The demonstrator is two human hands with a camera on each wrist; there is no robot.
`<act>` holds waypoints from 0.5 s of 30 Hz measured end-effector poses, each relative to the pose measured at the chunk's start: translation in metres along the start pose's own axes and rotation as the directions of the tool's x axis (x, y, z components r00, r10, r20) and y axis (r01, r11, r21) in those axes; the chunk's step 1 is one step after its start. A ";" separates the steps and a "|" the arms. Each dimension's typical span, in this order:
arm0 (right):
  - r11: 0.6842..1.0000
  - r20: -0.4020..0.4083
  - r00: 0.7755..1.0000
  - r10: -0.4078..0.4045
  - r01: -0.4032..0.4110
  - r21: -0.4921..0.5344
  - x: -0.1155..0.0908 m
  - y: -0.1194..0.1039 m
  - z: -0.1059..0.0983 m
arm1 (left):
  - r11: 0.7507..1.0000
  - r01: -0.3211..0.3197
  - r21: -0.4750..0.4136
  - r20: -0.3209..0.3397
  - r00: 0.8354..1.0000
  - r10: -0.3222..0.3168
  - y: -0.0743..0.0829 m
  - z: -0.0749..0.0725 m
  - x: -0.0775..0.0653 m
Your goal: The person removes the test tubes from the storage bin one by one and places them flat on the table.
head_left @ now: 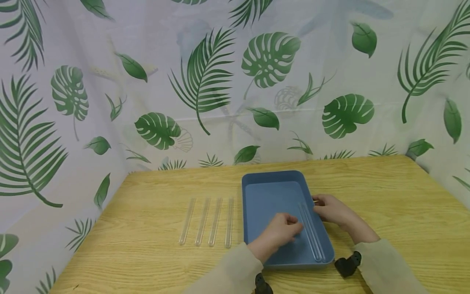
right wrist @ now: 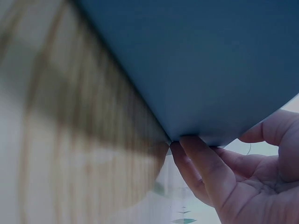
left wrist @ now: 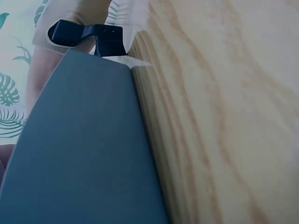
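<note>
A tray (head_left: 269,196) sits on the tabletop (head_left: 147,212), before a cloth backdrop (head_left: 227,94). Left of it, 4 test tubes (head_left: 202,222) lie side by side; 2 tubes (head_left: 309,232) lie inside along its right wall. The left hand (head_left: 279,232) is above the tray, the right hand (head_left: 335,212) at its right side.

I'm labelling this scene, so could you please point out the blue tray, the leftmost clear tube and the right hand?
Blue tray (head_left: 269,200), head view: bare inner floor.
Leftmost clear tube (head_left: 187,221), head view: middle of its length.
Right hand (head_left: 332,209), head view: middle of the hand.
</note>
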State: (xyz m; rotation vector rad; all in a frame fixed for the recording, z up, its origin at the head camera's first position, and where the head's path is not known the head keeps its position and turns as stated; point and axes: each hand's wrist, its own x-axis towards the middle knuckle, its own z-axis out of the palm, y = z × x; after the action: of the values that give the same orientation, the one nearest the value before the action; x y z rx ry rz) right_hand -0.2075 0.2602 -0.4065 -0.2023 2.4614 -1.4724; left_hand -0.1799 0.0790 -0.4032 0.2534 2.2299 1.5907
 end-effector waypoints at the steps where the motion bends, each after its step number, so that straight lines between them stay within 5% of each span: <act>1: 1.000 0.001 1.000 0.000 0.000 0.001 0.000 0.000 0.000 | 1.000 0.004 0.004 -0.002 1.000 -0.004 0.000 0.001 0.000; 15: 1.000 -0.001 1.000 -0.003 0.003 -0.014 0.001 0.000 0.000 | 0.995 0.099 -0.011 -0.033 0.995 -0.099 0.001 0.021 0.011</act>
State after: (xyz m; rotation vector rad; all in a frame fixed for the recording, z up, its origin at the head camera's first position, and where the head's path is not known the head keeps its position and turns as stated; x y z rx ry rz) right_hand -0.2089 0.2600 -0.4070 -0.2083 2.4736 -1.4577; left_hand -0.1815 0.1013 -0.4105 0.1127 2.2232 1.5632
